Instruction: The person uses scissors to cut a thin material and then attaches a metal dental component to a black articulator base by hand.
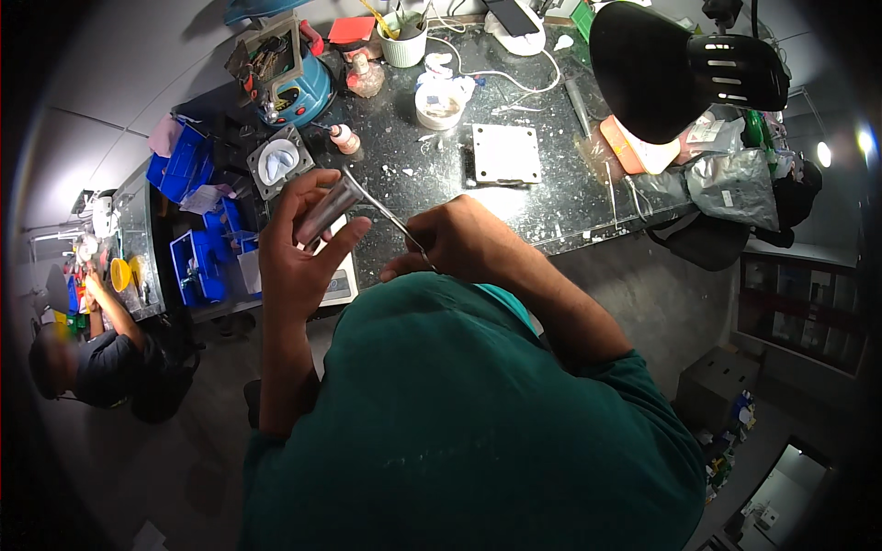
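Observation:
My left hand (292,262) is wrapped round a shiny, greyish-pink cylindrical cup (329,213), which tilts over the bench's front edge. In my right hand (469,241) is a thin metal spatula (390,215); its curved far end meets the cup's upper rim. What is inside the cup cannot be seen. Just beyond my left hand lies a metal mould frame (268,191) holding a white cast (278,163). A small pink bottle (344,140) stands behind it. Farther right, a square metal mould plate with a bright white top (505,153) lies under the lamp light.
A black lamp head (643,69) hangs over the right of the dark bench (404,147). A white bowl (439,108), a pen pot (402,41) and a blue machine (299,96) stand behind. Blue bins (197,262) sit at left. Another person (106,363) works far left.

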`<act>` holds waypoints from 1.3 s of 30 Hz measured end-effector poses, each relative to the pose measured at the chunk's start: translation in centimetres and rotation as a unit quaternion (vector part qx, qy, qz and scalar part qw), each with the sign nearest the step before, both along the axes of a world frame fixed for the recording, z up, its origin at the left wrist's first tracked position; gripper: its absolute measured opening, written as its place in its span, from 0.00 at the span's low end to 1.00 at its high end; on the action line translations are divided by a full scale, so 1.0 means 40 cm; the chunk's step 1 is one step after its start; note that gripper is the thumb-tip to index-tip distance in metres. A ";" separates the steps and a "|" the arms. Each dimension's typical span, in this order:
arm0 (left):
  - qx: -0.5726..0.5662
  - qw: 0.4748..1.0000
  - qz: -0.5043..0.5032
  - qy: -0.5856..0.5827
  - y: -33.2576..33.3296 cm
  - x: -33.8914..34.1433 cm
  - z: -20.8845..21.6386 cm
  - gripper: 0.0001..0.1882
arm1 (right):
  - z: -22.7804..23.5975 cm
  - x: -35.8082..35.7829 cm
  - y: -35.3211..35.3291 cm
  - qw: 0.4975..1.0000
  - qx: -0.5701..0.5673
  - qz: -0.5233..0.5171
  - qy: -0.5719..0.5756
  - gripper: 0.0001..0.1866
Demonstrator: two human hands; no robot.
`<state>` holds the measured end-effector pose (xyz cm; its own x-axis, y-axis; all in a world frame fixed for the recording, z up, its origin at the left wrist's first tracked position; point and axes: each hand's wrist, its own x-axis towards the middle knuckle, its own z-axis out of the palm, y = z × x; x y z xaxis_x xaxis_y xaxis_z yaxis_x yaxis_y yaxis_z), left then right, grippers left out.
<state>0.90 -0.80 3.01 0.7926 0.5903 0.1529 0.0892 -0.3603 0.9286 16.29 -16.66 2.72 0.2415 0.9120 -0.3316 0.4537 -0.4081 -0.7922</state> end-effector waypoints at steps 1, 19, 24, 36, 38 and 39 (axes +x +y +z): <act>0.000 1.000 0.000 0.000 0.002 0.001 -0.005 0.18 | 0.003 -0.002 0.003 1.000 -0.015 0.002 -0.003 0.28; -0.007 1.000 -0.014 -0.005 -0.005 -0.005 -0.024 0.17 | -0.044 -0.004 0.018 0.997 0.057 0.035 -0.035 0.43; -0.033 0.999 0.023 0.005 -0.005 -0.010 -0.017 0.17 | -0.054 -0.009 0.011 0.995 0.072 0.018 -0.070 0.38; -0.041 0.999 0.007 0.001 -0.003 -0.001 -0.020 0.17 | -0.014 -0.005 -0.004 1.000 -0.003 -0.011 0.004 0.29; -0.041 0.999 0.008 -0.001 0.001 0.001 -0.026 0.18 | -0.022 -0.006 -0.004 0.999 -0.003 -0.008 0.041 0.31; -0.041 0.999 0.010 -0.003 0.003 0.002 -0.030 0.20 | -0.029 -0.006 -0.004 0.999 -0.003 -0.009 0.041 0.31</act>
